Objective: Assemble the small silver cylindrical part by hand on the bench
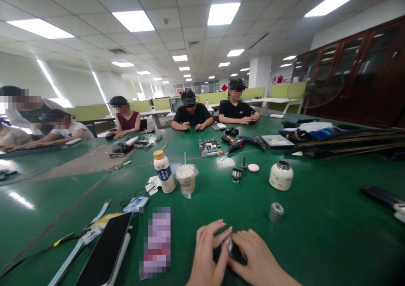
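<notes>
Both hands meet low over the green table (316, 235): left hand (208, 252) and right hand (256, 258) pinch a small silvery part (229, 244) at their fingertips, apparently twisting it. Further turning calls for a steady grip from both sides. A metal cylinder (276, 212) stands near.

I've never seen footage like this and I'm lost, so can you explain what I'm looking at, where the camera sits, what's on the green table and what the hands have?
There is no machine here. The one picture comes from a camera worn on a person's head, looking forward and down. The two hands at the bottom edge are that person's own: the left hand and the right hand. Their fingertips meet around a small shiny metal part, pinched between them; it is too small to tell what it is. On the table are a phone, a bottle, a cup with a straw, a cream jar, a grey cap and, farther off, a circuit board. Other people sit along the far side.
</notes>
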The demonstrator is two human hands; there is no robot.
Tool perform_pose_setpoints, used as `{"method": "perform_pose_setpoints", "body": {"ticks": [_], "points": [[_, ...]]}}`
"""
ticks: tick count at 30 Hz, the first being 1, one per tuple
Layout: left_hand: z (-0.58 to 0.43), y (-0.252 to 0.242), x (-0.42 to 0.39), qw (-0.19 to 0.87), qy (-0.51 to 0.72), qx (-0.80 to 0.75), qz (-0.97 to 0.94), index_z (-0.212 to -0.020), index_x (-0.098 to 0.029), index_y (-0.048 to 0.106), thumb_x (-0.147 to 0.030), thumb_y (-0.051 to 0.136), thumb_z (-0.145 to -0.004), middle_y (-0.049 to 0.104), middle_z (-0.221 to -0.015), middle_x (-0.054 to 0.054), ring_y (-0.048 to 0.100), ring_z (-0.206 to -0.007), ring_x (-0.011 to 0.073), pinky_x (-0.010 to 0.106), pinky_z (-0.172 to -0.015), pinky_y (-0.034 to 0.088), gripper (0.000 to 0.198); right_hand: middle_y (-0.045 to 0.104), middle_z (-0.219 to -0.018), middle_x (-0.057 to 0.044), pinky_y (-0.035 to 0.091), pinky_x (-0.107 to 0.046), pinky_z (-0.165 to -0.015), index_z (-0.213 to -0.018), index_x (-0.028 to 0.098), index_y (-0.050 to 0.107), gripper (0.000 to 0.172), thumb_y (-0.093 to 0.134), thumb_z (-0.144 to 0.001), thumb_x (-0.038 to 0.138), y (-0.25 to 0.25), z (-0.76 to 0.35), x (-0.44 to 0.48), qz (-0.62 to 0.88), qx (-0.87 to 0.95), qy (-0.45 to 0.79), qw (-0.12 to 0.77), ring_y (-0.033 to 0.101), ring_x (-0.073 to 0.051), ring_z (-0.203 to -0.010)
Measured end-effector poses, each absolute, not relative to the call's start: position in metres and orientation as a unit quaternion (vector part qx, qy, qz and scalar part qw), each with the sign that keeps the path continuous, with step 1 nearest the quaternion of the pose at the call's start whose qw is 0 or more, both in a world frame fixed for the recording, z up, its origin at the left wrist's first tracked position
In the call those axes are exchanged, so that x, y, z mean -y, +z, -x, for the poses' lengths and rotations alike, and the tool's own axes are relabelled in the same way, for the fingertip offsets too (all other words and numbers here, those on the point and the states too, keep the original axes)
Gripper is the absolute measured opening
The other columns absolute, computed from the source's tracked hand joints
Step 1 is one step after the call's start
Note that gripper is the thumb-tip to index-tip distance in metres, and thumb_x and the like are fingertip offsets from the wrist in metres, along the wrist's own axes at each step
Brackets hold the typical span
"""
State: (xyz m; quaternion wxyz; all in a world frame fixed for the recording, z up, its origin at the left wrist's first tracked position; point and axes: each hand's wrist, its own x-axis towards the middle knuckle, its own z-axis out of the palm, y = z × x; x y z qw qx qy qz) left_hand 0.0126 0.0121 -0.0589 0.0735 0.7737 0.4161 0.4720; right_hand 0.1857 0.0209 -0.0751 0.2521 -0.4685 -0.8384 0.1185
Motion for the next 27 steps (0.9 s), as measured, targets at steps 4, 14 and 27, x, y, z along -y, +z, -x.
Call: {"method": "perform_pose_setpoints", "body": {"ticks": [4, 14, 27], "points": [[-0.015, -0.056, -0.011, 0.055, 0.463, -0.437, -0.769, -0.091, -0.025, 0.069, -0.012, 0.059, -0.082, 0.071, -0.11, 0.009, 0.06, -0.114, 0.0289, 0.046, -0.088, 0.053, 0.019, 0.064, -0.083, 0.001, 0.037, -0.03, -0.079, -0.094, 0.024, 0.061, 0.015, 0.064, -0.081, 0.032, -0.076, -0.186, -0.021, 0.472, 0.837, 0.119, 0.251, 0.058, -0.018, -0.076], [-0.014, -0.064, -0.014, 0.052, 0.497, -0.47, -0.728, -0.08, -0.025, 0.07, -0.016, 0.064, -0.078, 0.07, -0.108, 0.007, 0.056, -0.111, 0.0296, 0.049, -0.089, 0.05, 0.01, 0.064, -0.079, 0.002, 0.038, -0.028, -0.074, -0.088, 0.023, 0.06, 0.013, 0.065, -0.081, 0.033, -0.07, -0.184, -0.02, 0.468, 0.839, 0.106, 0.255, 0.059, -0.018, -0.075], [0.001, -0.083, -0.032, -0.018, 0.377, -0.644, -0.666, -0.084, -0.034, 0.075, -0.036, 0.071, -0.076, 0.067, -0.082, 0.003, 0.057, -0.082, 0.0276, 0.036, -0.067, 0.039, 0.009, 0.066, -0.085, -0.001, 0.039, -0.033, -0.079, -0.094, 0.024, 0.063, 0.021, 0.066, -0.081, 0.04, -0.069, -0.184, -0.02, 0.481, 0.83, 0.134, 0.248, 0.06, -0.021, -0.081]]}}
